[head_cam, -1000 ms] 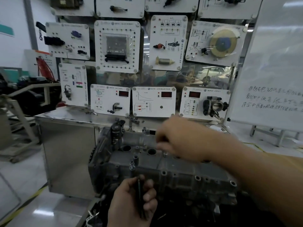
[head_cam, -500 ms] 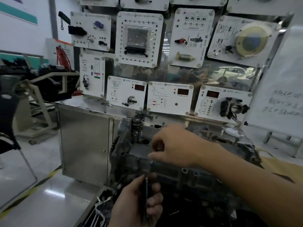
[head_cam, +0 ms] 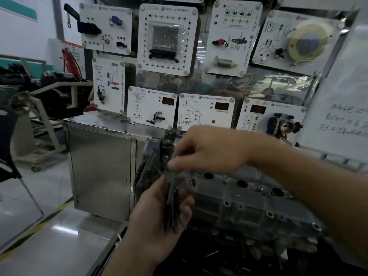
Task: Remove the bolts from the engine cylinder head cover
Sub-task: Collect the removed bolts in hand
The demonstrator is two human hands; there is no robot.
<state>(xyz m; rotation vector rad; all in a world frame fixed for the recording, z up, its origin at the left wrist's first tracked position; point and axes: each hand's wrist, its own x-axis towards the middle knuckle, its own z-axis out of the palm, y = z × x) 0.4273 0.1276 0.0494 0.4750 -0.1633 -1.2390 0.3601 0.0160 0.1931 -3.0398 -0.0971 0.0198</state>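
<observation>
The grey cylinder head cover (head_cam: 245,204) lies in front of me, with round plug holes along its top and small bolt bosses on its near edge. A short bolt (head_cam: 225,179) stands up between two plug holes. My left hand (head_cam: 159,212) holds a bundle of long dark bolts (head_cam: 171,204) upright in its curled fingers, at the cover's left end. My right hand (head_cam: 209,150) reaches in from the right, just above the left hand, fingertips pinched on the top of a dark bolt at the bundle; blur hides the exact contact.
A steel cabinet (head_cam: 101,166) stands behind and left of the engine. White training panels (head_cam: 167,38) fill the wall behind. A whiteboard (head_cam: 342,100) leans at the right. An engine stand (head_cam: 49,108) sits at far left. Loose parts lie in the dark tray (head_cam: 209,255) below.
My right hand has lifted off the cover and moved left to the bolts in my left hand. The left hand has risen. The view has shifted closer and to the left.
</observation>
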